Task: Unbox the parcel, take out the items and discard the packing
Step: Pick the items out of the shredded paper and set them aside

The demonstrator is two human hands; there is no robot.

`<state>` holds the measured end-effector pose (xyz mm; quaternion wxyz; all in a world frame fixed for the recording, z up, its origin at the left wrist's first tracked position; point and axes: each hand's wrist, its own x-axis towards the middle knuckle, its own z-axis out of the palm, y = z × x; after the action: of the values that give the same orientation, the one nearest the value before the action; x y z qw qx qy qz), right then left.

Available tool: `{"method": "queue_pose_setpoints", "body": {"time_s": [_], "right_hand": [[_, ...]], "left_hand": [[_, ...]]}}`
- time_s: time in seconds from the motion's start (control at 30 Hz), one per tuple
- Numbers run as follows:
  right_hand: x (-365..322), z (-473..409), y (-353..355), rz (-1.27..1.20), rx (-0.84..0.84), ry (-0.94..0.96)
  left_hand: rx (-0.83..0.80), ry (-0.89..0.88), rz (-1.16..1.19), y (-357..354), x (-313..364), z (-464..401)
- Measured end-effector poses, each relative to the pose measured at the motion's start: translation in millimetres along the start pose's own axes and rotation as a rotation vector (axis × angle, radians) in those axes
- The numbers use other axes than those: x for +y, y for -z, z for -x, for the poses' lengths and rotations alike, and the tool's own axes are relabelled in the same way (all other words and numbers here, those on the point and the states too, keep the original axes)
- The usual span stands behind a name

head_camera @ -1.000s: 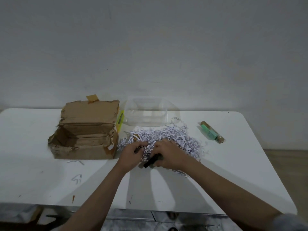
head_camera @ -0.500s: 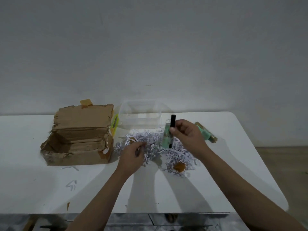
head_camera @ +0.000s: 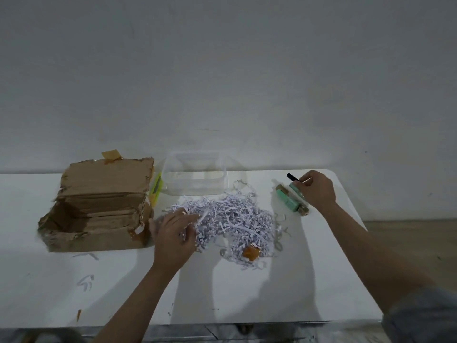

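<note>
An opened, torn cardboard box (head_camera: pixel 99 206) sits on the white table (head_camera: pixel 123 288) at the left. A heap of white shredded paper (head_camera: pixel 235 219) lies in the middle, with a small orange lump (head_camera: pixel 251 252) at its near edge. My left hand (head_camera: pixel 173 236) rests on the heap's left side, fingers curled into the shreds. My right hand (head_camera: pixel 315 191) holds a green tube with a black cap (head_camera: pixel 294 180) low over the table at the back right. Beside it lies a second green tube (head_camera: pixel 289 200) with brown ends.
A clear plastic container (head_camera: pixel 195 178) stands at the back behind the shreds. A yellow-green item (head_camera: pixel 156 188) is wedged between it and the box. The table's right edge is close to my right hand. A grey wall is behind.
My right hand has carried the black-capped green tube from above the shreds to the back right, beside the other tube. My left hand has stayed on the paper heap.
</note>
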<state>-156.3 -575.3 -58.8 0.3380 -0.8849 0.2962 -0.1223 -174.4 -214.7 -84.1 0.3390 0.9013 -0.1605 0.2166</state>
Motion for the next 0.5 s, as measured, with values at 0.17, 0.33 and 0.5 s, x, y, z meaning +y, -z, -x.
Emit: {"method": "queue_pose_setpoints", "body": {"time_s": [0.17,0.33,0.5], "right_hand": [[14,-3,-17,0.027,-0.061,0.000],[5,20,-30,0.025,0.200,0.251],[-22,46,-52,-0.017,0.083,0.602]], "left_hand": [[-0.037,-0.008,0.163,-1,-4,-3],[-0.026,0.066,0.134,-2,-2,-7],[-0.057,0.105,0.167,-2,-4,-9]]}}
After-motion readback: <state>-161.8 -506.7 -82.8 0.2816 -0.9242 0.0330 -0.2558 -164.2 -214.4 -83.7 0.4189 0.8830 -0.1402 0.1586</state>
